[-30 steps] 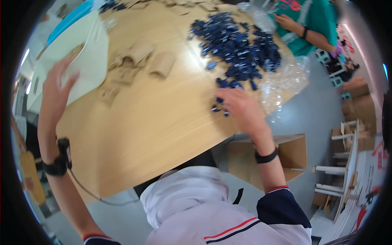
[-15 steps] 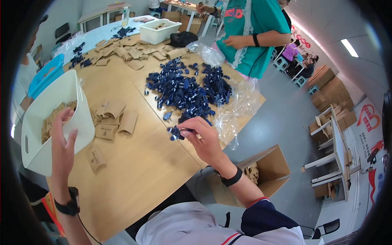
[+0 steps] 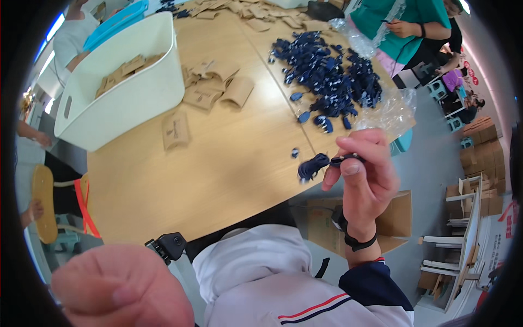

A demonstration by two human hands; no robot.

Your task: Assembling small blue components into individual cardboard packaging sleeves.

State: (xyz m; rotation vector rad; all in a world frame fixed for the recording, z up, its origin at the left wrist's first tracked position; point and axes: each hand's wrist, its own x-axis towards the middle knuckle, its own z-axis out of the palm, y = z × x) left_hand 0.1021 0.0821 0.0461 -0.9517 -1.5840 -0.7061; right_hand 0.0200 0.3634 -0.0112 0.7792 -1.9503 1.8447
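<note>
My right hand point(image 3: 370, 180) is raised over the table's near right edge, pinching a coiled navy cord point(image 3: 313, 167) between thumb and fingers. The bundled loops stick out to the left. A large pile of similar navy items point(image 3: 321, 71) lies beyond it, with a few loose pieces on the near side. My left hand point(image 3: 122, 289) is very close to the camera at the lower left, blurred, with its fingers curled in. Whether anything is inside it is hidden.
On the wooden table point(image 3: 218, 180) stands a white bin point(image 3: 131, 98) holding brown paper boxes. Flat brown boxes point(image 3: 204, 92) lie beside it. Clear plastic wrap point(image 3: 389, 111) edges the pile. An open carton point(image 3: 395, 215) is at the right. A person in green point(image 3: 406, 27) stands across.
My left hand has left the white bin and come back close to the camera, its fingers now curled. My right hand, still holding the navy cord, has moved away from the pile. The view has tilted down.
</note>
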